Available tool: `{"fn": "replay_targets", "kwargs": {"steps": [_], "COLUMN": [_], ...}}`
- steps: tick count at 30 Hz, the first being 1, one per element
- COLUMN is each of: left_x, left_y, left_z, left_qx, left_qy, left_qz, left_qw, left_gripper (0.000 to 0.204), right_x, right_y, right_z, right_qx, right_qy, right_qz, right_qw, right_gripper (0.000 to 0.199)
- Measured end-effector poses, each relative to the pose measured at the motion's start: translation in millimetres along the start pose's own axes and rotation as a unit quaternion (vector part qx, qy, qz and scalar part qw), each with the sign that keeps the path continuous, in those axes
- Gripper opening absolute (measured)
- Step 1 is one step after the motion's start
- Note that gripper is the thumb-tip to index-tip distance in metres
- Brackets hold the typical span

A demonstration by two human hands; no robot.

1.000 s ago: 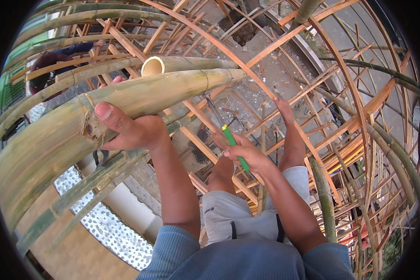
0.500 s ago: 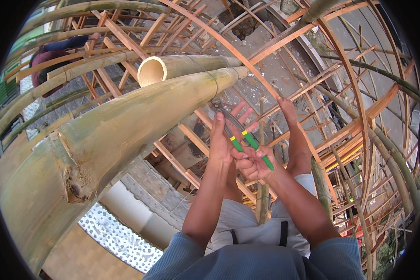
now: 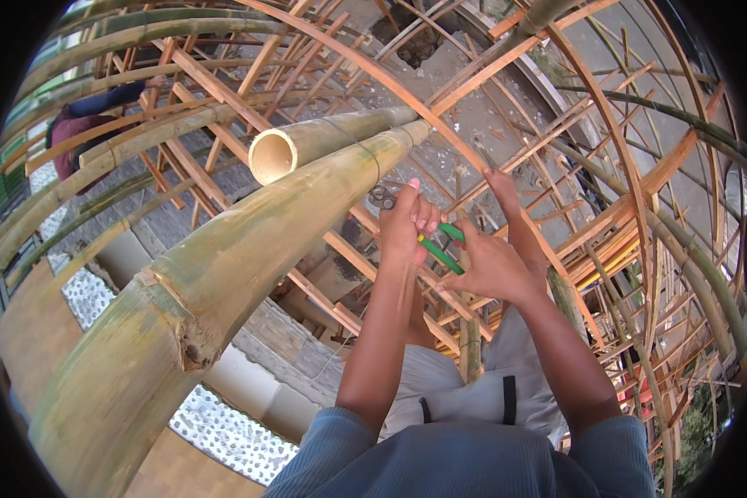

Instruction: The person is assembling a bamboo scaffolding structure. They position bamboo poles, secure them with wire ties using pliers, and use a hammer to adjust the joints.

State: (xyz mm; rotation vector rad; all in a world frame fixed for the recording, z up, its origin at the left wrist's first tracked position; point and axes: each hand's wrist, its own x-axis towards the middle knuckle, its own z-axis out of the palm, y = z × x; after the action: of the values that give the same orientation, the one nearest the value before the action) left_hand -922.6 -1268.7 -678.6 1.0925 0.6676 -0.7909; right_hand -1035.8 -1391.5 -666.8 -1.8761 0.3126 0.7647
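Beside the narrow end of a thick bamboo pole (image 3: 249, 224) are green-handled pincers (image 3: 440, 254), their dark jaws near a thin wire (image 3: 377, 166) that circles the pole. My left hand (image 3: 407, 222) is closed around the pincers just behind the jaws, its thumb pointing up along them. My right hand (image 3: 496, 264) is at the handle ends, thumb and fingers on either side of the parted handles. Its fingertips touch the upper handle; how firmly they grip is hard to tell. A second bamboo pole (image 3: 324, 137), cut open at its end, lies alongside the first.
A lattice of wooden battens (image 3: 382, 79) and bamboo surrounds me, high above the ground. My bare foot (image 3: 502, 189) rests by a curved batten. Another person (image 3: 83, 137) is among the poles at far left. Below lie a tiled ledge (image 3: 266, 340) and a pebbled strip (image 3: 232, 432).
My left fingers have closed around the pincers from spread. My right hand has loosened from a fist round the handles and moved slightly up and right. The view has shifted a little.
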Motion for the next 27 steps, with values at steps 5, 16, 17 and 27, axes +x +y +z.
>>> {"fn": "replay_targets", "kwargs": {"steps": [5, 16, 17, 27], "left_x": [6, 2, 3, -3], "left_y": [-13, -14, -17, -24], "left_z": [15, 13, 7, -17], "left_qx": [-0.041, 0.232, 0.28, 0.305], "left_qy": [0.109, 0.311, 0.323, 0.224], "left_qz": [0.041, 0.107, 0.118, 0.136], "left_qw": [0.992, 0.915, 0.896, 0.915], "left_gripper": [0.039, 0.024, 0.027, 0.046], "right_x": [19, 51, 51, 38], "right_y": [1, 26, 25, 6], "right_z": [43, 70, 77, 88], "right_qx": [-0.079, 0.365, 0.416, 0.385], "right_qy": [0.249, -0.037, -0.05, -0.052], "right_qz": [0.04, -0.074, -0.081, -0.023], "right_qw": [0.965, 0.927, 0.904, 0.921], "right_gripper": [0.05, 0.034, 0.035, 0.053]}}
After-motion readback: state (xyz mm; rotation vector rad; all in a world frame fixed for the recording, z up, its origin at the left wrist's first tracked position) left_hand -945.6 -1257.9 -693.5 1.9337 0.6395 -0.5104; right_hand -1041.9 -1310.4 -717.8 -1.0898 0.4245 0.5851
